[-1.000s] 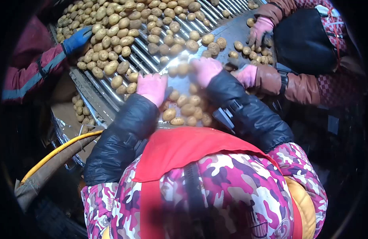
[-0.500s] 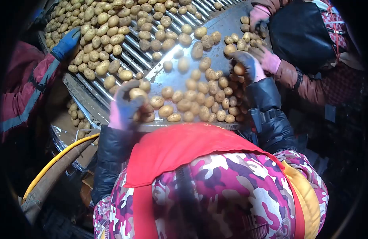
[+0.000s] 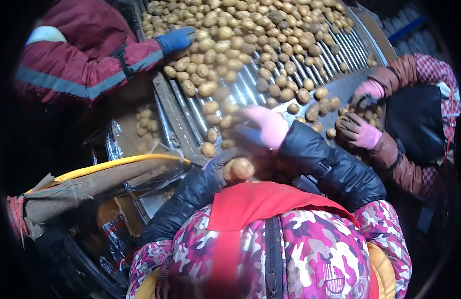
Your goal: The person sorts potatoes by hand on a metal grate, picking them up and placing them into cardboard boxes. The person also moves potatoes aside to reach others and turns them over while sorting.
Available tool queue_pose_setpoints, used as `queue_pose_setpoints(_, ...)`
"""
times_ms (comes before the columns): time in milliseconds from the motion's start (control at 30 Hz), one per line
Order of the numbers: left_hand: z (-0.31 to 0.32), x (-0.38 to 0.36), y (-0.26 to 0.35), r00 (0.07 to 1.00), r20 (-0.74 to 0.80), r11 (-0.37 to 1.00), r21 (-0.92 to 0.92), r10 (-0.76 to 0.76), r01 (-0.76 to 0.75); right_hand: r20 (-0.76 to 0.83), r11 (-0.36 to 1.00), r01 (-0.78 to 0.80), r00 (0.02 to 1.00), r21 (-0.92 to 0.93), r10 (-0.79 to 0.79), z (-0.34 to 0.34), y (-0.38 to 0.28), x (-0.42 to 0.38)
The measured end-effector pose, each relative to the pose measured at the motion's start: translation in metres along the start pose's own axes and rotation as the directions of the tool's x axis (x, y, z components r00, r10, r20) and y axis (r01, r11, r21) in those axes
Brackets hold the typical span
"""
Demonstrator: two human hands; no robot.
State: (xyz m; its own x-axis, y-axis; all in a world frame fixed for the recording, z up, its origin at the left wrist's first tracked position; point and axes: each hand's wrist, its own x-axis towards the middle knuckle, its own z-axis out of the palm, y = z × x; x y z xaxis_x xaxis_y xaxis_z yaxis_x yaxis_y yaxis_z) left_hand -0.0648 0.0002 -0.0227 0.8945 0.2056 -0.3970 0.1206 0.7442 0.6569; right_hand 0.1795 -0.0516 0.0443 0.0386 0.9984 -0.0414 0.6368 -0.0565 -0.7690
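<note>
Swung over to the big roller bed (image 3: 361,48), by its potato heap (image 3: 249,38), since last frame with the right hand (image 3: 268,127): pretty blurry, can't tell if gripping anything. Pulled in closer to the body with the left hand (image 3: 219,165), curled round a couple of spuds (image 3: 242,169).

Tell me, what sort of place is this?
Probably a potato-sorting place, maybe a packing shed. Lots of potatoes are piled on a row of metal rods, and a co-worker's blue-gloved hand is at the pile's edge.
</note>
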Motion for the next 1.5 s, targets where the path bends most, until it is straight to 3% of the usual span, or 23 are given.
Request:
queue_pose_setpoints(33, -0.006, 0.004, -0.003, 0.989, -0.013, 0.94, -0.313, -0.148, 0.136, 0.029, 0.997, 0.069, 0.997, -0.037, -0.068, 0.008, 0.003, 0.016)
queue_pose_setpoints(100, -0.012, 0.004, -0.008, 0.999, -0.011, 0.997, 0.067, 0.046, -0.046, -0.089, 0.965, 0.229, 0.966, -0.128, -0.241, 0.022, 0.018, 0.051)
queue_pose_setpoints(167, -0.01, 0.004, -0.003, 0.99, -0.138, 0.985, -0.171, -0.022, -0.002, -0.01, 0.951, 0.14, 0.989, -0.274, -0.148, 0.014, 0.023, 0.09)
queue_pose_setpoints(233, -0.027, 0.002, -0.019, 0.971, -0.237, 0.972, -0.235, -0.034, -0.024, -0.057, 0.908, 0.208, 0.968, -0.365, -0.245, 0.028, 0.024, 0.138)
queue_pose_setpoints(300, -0.039, 0.008, -0.027, 0.987, -0.157, 0.854, -0.516, -0.021, -0.064, 0.035, 0.849, 0.233, 0.969, -0.474, -0.246, 0.027, 0.017, 0.184)
queue_pose_setpoints(367, -0.046, 0.009, -0.013, 0.957, 0.267, 0.798, -0.598, 0.112, 0.073, 0.074, 0.776, 0.268, 0.958, -0.571, -0.276, 0.034, 0.006, 0.226)
queue_pose_setpoints(500, -0.033, -0.004, -0.004, 0.997, -0.066, 0.787, -0.617, -0.05, -0.002, -0.011, 0.712, 0.165, 0.972, -0.683, -0.236, 0.062, -0.005, 0.264)
queue_pose_setpoints(567, -0.022, -0.011, 0.002, 0.978, -0.148, 0.611, -0.791, -0.149, -0.027, 0.061, 0.729, 0.119, 0.993, -0.674, -0.106, 0.069, -0.011, 0.27)
queue_pose_setpoints(600, -0.017, -0.014, 0.002, 0.971, -0.163, 0.581, -0.814, -0.173, -0.033, -0.048, 0.81, 0.165, 0.972, -0.563, -0.231, 0.063, -0.012, 0.266)
queue_pose_setpoints(667, -0.014, -0.006, -0.005, 0.993, -0.072, 0.774, -0.633, -0.089, 0.023, 0.228, 0.887, 0.17, 0.971, -0.429, -0.076, 0.024, -0.005, 0.237)
queue_pose_setpoints(733, -0.004, 0.0, 0.0, 0.996, 0.005, 0.77, -0.635, 0.089, -0.066, 0.323, 0.93, 0.079, 0.945, -0.359, 0.044, 0.022, 0.017, 0.212)
queue_pose_setpoints(767, 0.007, 0.0, 0.008, 0.99, 0.011, 0.748, -0.657, 0.141, -0.099, 0.262, 0.921, 0.128, 0.965, -0.368, -0.03, 0.021, 0.029, 0.187)
queue_pose_setpoints(800, 0.017, -0.001, 0.015, 0.986, 0.011, 0.732, -0.671, 0.165, -0.115, 0.277, 0.78, 0.27, 0.952, -0.565, -0.129, 0.025, 0.042, 0.164)
queue_pose_setpoints(867, 0.027, -0.006, 0.034, 0.996, 0.004, 0.754, -0.654, 0.087, -0.063, 0.214, 0.786, 0.31, 0.95, -0.534, -0.229, 0.009, 0.05, 0.116)
queue_pose_setpoints(1000, 0.003, -0.002, 0.013, 0.994, 0.103, 0.806, -0.591, 0.024, 0.042, 0.426, 0.895, 0.092, 0.897, -0.437, 0.116, -0.045, 0.031, 0.085)
queue_pose_setpoints(1067, -0.003, 0.001, 0.002, 0.987, 0.143, 0.758, -0.651, 0.071, 0.039, 0.393, 0.906, 0.045, 0.909, -0.421, 0.138, -0.044, 0.014, 0.109)
queue_pose_setpoints(1100, -0.008, 0.001, 0.0, 0.988, 0.128, 0.859, -0.512, 0.088, -0.01, 0.377, 0.911, 0.021, 0.914, -0.412, 0.149, -0.044, 0.006, 0.122)
queue_pose_setpoints(1167, -0.018, 0.002, -0.005, 0.988, 0.099, 0.978, -0.184, 0.122, -0.102, 0.283, 0.842, 0.248, 0.952, -0.479, -0.119, 0.002, 0.018, 0.147)
queue_pose_setpoints(1200, -0.017, 0.003, -0.005, 0.988, 0.115, 0.931, -0.36, 0.107, -0.059, 0.255, 0.801, 0.297, 0.949, -0.519, -0.187, 0.031, 0.025, 0.161)
queue_pose_setpoints(1367, -0.021, 0.002, -0.001, 0.995, 0.095, 0.927, -0.37, -0.025, 0.059, 0.233, 0.832, 0.033, 0.965, -0.555, 0.118, 0.037, 0.009, 0.164)
queue_pose_setpoints(1400, -0.017, 0.005, 0.005, 0.991, 0.131, 0.916, -0.396, -0.019, 0.07, 0.19, 0.808, 0.135, 0.981, -0.574, -0.029, 0.033, 0.031, 0.153)
queue_pose_setpoints(1433, -0.013, 0.008, 0.01, 0.986, 0.168, 0.898, -0.434, 0.003, 0.071, 0.218, 0.872, 0.092, 0.976, -0.48, 0.016, 0.016, 0.026, 0.138)
queue_pose_setpoints(1500, -0.006, 0.013, 0.013, 0.983, 0.175, 0.867, -0.496, 0.047, 0.046, 0.224, 0.843, 0.084, 0.974, -0.532, 0.044, 0.013, 0.051, 0.123)
